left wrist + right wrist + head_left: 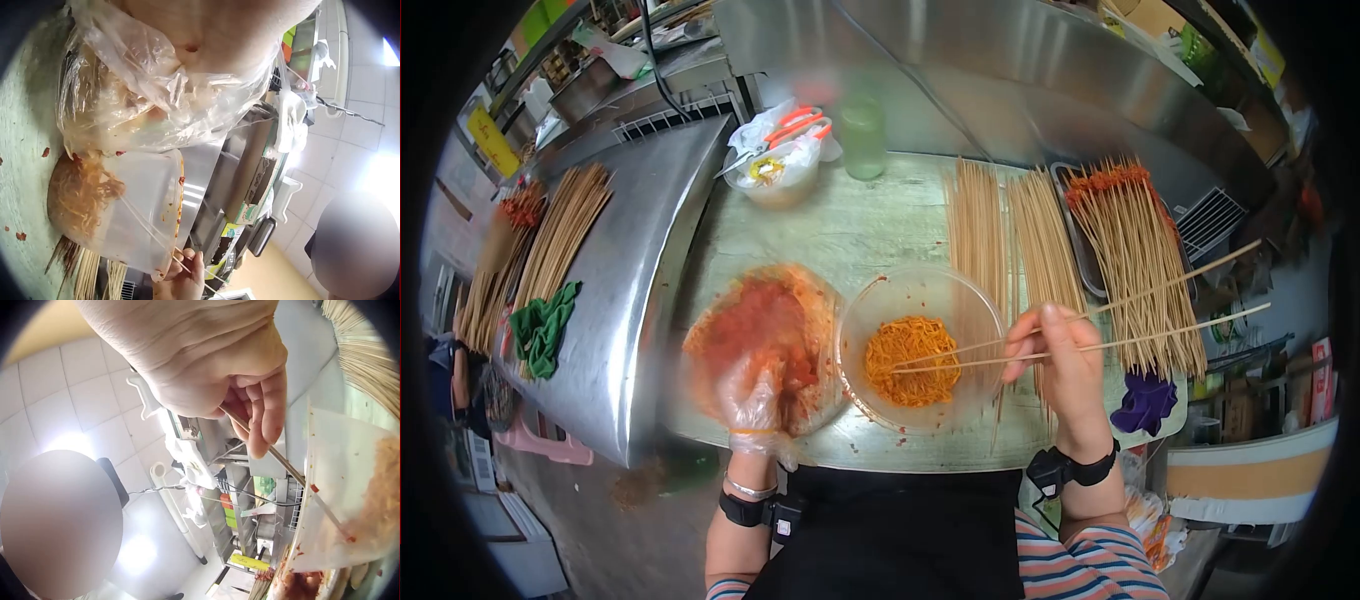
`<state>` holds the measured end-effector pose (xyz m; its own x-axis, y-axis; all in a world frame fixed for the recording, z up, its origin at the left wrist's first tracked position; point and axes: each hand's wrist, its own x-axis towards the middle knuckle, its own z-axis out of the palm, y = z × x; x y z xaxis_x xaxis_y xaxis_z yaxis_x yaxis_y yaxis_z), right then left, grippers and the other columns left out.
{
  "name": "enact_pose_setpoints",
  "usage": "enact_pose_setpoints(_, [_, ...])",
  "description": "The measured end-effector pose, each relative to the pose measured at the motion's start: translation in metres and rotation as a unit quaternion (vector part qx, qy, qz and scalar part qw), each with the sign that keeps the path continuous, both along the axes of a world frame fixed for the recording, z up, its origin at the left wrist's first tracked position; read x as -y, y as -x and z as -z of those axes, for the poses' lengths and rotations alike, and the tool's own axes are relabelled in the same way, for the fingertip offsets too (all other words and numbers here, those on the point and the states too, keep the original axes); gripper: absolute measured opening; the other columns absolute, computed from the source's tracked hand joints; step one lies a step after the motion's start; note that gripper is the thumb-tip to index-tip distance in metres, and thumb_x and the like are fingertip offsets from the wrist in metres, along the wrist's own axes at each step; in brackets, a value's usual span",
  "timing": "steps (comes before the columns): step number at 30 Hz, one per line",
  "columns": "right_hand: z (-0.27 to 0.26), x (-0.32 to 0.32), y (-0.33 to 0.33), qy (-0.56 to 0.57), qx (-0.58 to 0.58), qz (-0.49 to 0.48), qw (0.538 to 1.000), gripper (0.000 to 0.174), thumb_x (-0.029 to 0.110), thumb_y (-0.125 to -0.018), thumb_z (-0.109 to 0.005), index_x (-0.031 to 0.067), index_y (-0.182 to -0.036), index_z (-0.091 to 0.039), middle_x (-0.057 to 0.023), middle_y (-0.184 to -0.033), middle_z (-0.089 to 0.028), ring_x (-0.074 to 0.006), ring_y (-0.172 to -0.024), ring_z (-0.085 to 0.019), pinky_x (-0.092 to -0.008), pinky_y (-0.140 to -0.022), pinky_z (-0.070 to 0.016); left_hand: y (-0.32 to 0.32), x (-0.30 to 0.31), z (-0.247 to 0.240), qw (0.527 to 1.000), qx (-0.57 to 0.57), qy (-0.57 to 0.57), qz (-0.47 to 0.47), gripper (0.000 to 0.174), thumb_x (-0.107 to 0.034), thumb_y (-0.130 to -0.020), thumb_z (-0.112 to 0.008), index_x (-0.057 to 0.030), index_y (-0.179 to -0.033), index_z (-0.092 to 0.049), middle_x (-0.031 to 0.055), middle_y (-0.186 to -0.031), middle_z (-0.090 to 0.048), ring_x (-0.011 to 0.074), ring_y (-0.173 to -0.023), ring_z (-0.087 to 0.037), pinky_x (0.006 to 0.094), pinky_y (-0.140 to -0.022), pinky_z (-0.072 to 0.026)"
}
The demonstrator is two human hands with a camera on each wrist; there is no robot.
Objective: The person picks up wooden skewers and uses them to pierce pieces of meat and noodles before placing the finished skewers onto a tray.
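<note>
My left hand (755,395), in a clear plastic glove, reaches into a bowl (828,400) of red, saucy food (765,305). Motion blur and the food hide its fingertips. Beside that bowl stands a clear plastic tub (978,300) with orange shredded strips (915,390) in its bottom and red specks on its rim. My bare right hand (1065,365) holds two long bamboo skewers (1180,348) like chopsticks, their tips down in the strips. The left wrist view shows the skewers (147,228) slanting into the tub from the right hand (181,275).
Loose skewers (977,215) lie right of the tub. Farther right, a tray holds skewers with red food (1115,180) at their ends. A purple cloth (1143,403) lies near the front edge. At the back stand a container with orange-handled scissors (795,125) and a green bottle (863,140).
</note>
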<state>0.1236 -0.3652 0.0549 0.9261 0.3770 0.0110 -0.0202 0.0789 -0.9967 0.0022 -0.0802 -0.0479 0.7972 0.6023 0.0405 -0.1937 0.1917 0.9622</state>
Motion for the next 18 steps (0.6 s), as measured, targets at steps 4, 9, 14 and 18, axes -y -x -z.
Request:
enact_pose_setpoints(4, [-0.002, 0.008, -0.006, -0.063, 0.021, 0.045, 0.997, 0.04, 0.029, -0.099, -0.036, -0.0019, -0.082, -0.057, -0.0107, -0.067, -0.06, -0.0152, -0.052, -0.059, -0.0241, -0.051, -0.0485, 0.0, -0.002, 0.002, 0.999, 0.016, 0.026, -0.014, 0.019, -0.009, -0.085, -0.06, 0.0058, -0.097, -0.059, 0.0092, -0.084, -0.063, 0.0162, -0.063, -0.061, 0.0253, -0.056, -0.0518])
enact_pose_setpoints(9, [0.005, 0.009, -0.01, -0.076, 0.037, 0.079, 0.993, 0.04, 0.029, -0.098, -0.037, -0.0021, -0.083, -0.056, -0.011, -0.067, -0.06, -0.016, -0.051, -0.058, -0.0247, -0.049, -0.0486, -0.003, 0.001, -0.009, 0.999, -0.018, 0.037, -0.007, 0.019, -0.011, -0.086, -0.059, 0.0057, -0.095, -0.059, 0.0102, -0.08, -0.063, 0.0168, -0.06, -0.061, 0.0257, -0.053, -0.0511])
enact_pose_setpoints(14, [0.011, 0.009, -0.009, -0.101, 0.047, 0.091, 0.99, 0.04, 0.031, -0.098, -0.038, -0.0018, -0.084, -0.056, -0.0105, -0.068, -0.06, -0.0158, -0.052, -0.059, -0.0255, -0.05, -0.0492, -0.004, 0.006, -0.016, 0.995, -0.005, 0.095, -0.017, 0.021, -0.012, -0.087, -0.059, 0.0064, -0.097, -0.058, 0.0124, -0.08, -0.063, 0.0176, -0.06, -0.061, 0.0266, -0.054, -0.0516])
enact_pose_setpoints(18, [0.008, 0.009, -0.009, -0.078, 0.056, 0.073, 0.993, 0.041, 0.033, -0.098, -0.038, -0.0018, -0.085, -0.056, -0.0113, -0.068, -0.06, -0.0167, -0.052, -0.059, -0.0266, -0.053, -0.0502, 0.003, 0.007, -0.034, 0.993, -0.022, 0.102, 0.063, 0.029, -0.013, -0.086, -0.06, 0.0067, -0.107, -0.055, 0.0155, -0.095, -0.062, 0.0202, -0.071, -0.063, 0.0286, -0.059, -0.0548])
